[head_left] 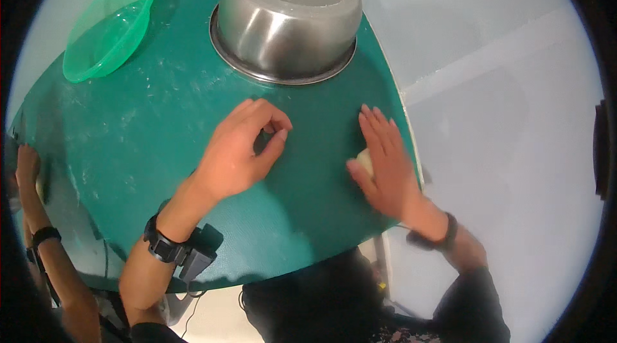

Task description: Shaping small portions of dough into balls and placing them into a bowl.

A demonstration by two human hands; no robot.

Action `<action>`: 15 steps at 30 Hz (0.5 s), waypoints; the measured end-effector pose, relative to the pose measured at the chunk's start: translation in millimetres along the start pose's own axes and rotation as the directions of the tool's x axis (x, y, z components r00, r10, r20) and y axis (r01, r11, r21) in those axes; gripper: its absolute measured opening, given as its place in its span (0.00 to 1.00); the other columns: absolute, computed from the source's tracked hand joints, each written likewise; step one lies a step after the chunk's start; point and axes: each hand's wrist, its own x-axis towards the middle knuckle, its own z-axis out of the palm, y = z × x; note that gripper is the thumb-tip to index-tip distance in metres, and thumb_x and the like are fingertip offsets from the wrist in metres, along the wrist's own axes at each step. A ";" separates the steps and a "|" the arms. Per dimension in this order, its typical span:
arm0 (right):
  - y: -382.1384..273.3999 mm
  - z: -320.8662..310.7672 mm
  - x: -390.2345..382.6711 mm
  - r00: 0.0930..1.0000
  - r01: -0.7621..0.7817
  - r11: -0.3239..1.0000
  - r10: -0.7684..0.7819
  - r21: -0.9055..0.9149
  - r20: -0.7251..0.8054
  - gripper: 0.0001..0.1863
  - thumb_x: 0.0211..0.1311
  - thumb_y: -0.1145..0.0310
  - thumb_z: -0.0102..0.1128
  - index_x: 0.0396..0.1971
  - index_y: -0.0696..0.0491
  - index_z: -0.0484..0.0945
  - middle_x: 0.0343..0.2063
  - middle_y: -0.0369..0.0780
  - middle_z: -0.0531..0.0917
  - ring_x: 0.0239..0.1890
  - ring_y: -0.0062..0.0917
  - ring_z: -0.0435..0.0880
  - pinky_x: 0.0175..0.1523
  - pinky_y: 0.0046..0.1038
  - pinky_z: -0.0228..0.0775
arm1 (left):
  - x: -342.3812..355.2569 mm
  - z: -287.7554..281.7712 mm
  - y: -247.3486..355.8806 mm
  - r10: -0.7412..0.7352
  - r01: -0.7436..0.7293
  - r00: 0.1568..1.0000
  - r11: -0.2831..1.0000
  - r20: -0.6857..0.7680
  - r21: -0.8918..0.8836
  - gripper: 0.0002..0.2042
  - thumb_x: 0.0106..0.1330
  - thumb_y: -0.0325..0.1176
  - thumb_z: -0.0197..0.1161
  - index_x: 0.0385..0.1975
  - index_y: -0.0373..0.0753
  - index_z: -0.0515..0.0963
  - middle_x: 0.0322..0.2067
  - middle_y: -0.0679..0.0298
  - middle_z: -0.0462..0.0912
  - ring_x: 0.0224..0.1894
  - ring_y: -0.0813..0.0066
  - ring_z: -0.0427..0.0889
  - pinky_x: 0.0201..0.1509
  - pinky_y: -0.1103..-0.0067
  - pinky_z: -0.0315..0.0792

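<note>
My right hand [387, 166] lies with straight fingers over a small pale lump of dough [365, 162] near the table's right edge. The lump shows between thumb and forefinger; the rest is hidden under the hand. To the left, my left hand [241, 147] hovers over or rests on the green tabletop [308, 201]; I cannot tell which. Its fingers curl in and the thumb tip meets the forefinger, with nothing visible between them. Both wrists wear black straps.
A large steel bowl [289, 28] stands upside down at the back. A translucent green plastic basin [109, 31] sits at the far left, with whitish smears on the table nearby. Another person's hand [27, 166] and arm are at the left edge. A pale wall [501, 118] borders the right.
</note>
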 end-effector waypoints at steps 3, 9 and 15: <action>24.0 4.2 32.7 0.998 -0.036 0.998 0.033 -0.048 -0.061 0.42 0.81 0.51 0.60 0.80 0.67 0.61 0.81 0.57 0.64 0.84 0.56 0.59 0.87 0.53 0.48 | 1.0 -0.4 0.9 0.019 -0.019 1.000 1.000 -0.001 -0.019 0.07 0.69 0.23 0.68 0.44 0.36 0.81 0.36 0.57 0.82 0.41 0.57 0.83 0.48 0.65 0.76; 44.1 2.5 73.7 0.971 -0.152 0.987 0.160 0.060 -0.175 0.41 0.81 0.46 0.59 0.77 0.66 0.68 0.79 0.59 0.67 0.83 0.55 0.62 0.86 0.49 0.52 | 1.5 0.3 -1.7 0.033 -0.033 0.999 0.999 -0.005 0.002 0.07 0.68 0.22 0.69 0.43 0.37 0.81 0.36 0.57 0.83 0.42 0.57 0.83 0.47 0.65 0.76; 43.1 7.9 61.7 0.982 -0.092 0.994 0.099 0.052 -0.159 0.37 0.80 0.51 0.59 0.75 0.65 0.71 0.79 0.58 0.67 0.82 0.55 0.65 0.84 0.48 0.58 | 1.2 2.4 -1.1 0.055 -0.056 0.998 0.998 -0.025 -0.009 0.07 0.67 0.22 0.70 0.42 0.37 0.82 0.38 0.59 0.85 0.41 0.58 0.83 0.47 0.65 0.76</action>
